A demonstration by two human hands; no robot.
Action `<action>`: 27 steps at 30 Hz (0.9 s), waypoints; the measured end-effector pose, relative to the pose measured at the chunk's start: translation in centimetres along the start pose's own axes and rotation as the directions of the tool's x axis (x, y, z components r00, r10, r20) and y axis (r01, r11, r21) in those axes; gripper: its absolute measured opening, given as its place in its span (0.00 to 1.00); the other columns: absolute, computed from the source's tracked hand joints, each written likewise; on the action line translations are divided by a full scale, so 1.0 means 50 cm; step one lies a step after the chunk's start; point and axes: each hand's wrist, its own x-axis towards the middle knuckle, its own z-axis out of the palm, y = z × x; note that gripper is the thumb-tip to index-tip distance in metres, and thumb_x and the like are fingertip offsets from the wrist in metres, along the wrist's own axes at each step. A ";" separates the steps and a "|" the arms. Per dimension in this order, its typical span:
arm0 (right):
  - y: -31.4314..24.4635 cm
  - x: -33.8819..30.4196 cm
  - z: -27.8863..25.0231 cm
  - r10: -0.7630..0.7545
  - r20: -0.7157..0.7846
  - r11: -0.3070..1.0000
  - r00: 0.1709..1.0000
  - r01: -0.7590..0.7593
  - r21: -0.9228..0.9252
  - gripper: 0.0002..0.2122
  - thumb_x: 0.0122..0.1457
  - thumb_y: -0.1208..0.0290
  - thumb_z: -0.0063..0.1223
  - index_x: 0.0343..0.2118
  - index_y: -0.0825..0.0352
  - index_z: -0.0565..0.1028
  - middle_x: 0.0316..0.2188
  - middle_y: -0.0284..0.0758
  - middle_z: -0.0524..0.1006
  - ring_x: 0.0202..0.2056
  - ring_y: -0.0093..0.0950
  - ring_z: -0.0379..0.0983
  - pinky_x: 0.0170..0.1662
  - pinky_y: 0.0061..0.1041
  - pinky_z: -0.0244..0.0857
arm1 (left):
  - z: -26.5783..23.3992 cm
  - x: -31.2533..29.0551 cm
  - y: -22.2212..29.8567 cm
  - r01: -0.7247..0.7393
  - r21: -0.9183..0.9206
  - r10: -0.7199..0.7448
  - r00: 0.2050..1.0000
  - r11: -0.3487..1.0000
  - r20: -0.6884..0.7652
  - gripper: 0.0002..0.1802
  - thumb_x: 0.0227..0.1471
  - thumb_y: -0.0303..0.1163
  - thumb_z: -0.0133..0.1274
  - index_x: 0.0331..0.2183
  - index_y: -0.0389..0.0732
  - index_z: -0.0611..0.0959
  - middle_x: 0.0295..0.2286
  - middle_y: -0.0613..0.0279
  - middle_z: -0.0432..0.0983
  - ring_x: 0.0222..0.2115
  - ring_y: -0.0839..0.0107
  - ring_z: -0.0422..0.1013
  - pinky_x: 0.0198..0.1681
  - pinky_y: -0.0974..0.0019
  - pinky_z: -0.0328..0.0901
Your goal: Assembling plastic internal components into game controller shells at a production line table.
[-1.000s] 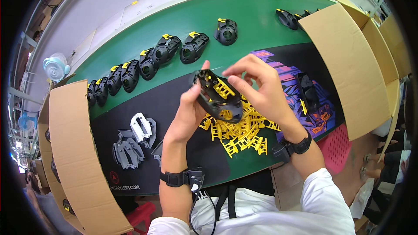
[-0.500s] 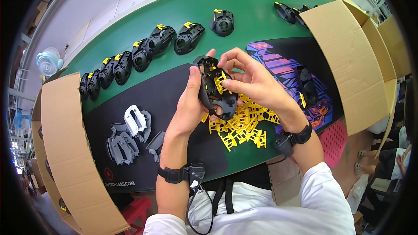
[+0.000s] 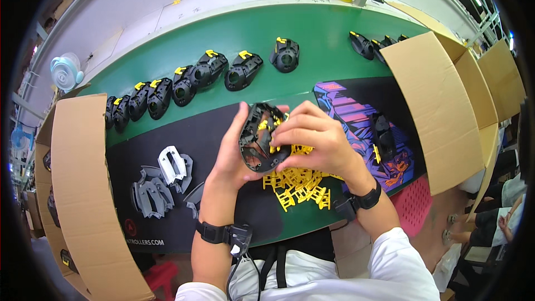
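My left hand (image 3: 225, 153) grips a black hollow plastic shell (image 3: 249, 140) from its left side, its open inside turned up. The fingers of my right hand (image 3: 319, 138) are pinched over the shell's inside, on a small yellow plastic frame piece (image 3: 273, 147) that they partly hide. More yellow shows within the shell, close to my fingertips. Just beneath my right hand lies a loose pile of yellow frame pieces (image 3: 298, 187). To the left on the black mat are several grey curved plastic parts (image 3: 150, 196) and a white one (image 3: 171, 166).
Several black shells with yellow pieces (image 3: 243, 71) line the green table's far side. Another shell (image 3: 382, 134) lies on the purple patterned mat (image 3: 343, 103). Open cardboard boxes stand at left (image 3: 83, 189) and right (image 3: 434, 111). A pink perforated stool (image 3: 412, 206) is at lower right.
The view has shifted. My left hand has tilted the shell and brought it lower and nearer. My right fingers have curled further over its inside, covering more of the yellow piece.
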 end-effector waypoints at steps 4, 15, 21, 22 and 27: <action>-0.012 -0.001 0.001 0.031 0.057 0.999 0.998 -0.032 0.015 0.17 0.40 0.64 0.74 0.33 0.65 0.80 0.34 0.30 0.79 0.39 0.35 0.71 0.43 0.32 0.70 | 0.002 -0.003 0.005 0.131 -0.118 -0.141 0.987 0.984 -0.072 0.30 0.64 0.53 0.36 0.47 0.38 0.78 0.31 0.58 0.81 0.17 0.71 0.74 0.10 0.72 0.65; -0.008 0.008 -0.054 0.143 -0.157 0.988 0.977 -0.132 0.074 0.16 0.55 0.62 0.64 0.44 0.64 0.79 0.51 0.38 0.76 0.50 0.40 0.70 0.55 0.36 0.66 | 0.082 0.069 0.099 -0.199 0.362 0.232 0.971 0.911 -0.051 0.27 0.59 0.45 0.40 0.49 0.35 0.77 0.40 0.55 0.79 0.39 0.65 0.78 0.45 0.61 0.72; 0.065 -0.048 -0.078 0.348 0.104 0.919 0.932 -0.317 -0.237 0.13 0.54 0.66 0.60 0.38 0.70 0.80 0.42 0.44 0.75 0.51 0.43 0.68 0.59 0.38 0.59 | 0.149 0.307 0.137 -0.127 0.986 0.396 0.904 -0.112 0.161 0.48 0.51 0.52 0.53 0.63 0.28 0.60 0.47 0.33 0.73 0.52 0.46 0.72 0.54 0.53 0.66; 0.074 -0.057 -0.073 0.408 0.155 0.899 0.900 -0.366 -0.240 0.13 0.53 0.65 0.61 0.36 0.69 0.80 0.41 0.44 0.75 0.50 0.43 0.68 0.58 0.38 0.60 | 0.157 0.347 0.120 -0.076 0.973 0.371 0.916 -0.219 0.155 0.49 0.51 0.53 0.53 0.63 0.28 0.59 0.50 0.29 0.69 0.52 0.42 0.70 0.55 0.52 0.66; 0.092 -0.049 -0.074 0.443 0.155 0.896 0.883 -0.433 -0.098 0.09 0.51 0.69 0.63 0.33 0.68 0.81 0.38 0.42 0.76 0.48 0.42 0.68 0.55 0.37 0.61 | 0.076 0.485 0.068 0.101 0.813 0.383 0.910 -0.573 0.157 0.43 0.54 0.54 0.55 0.57 0.28 0.66 0.50 0.22 0.63 0.49 0.32 0.69 0.54 0.45 0.67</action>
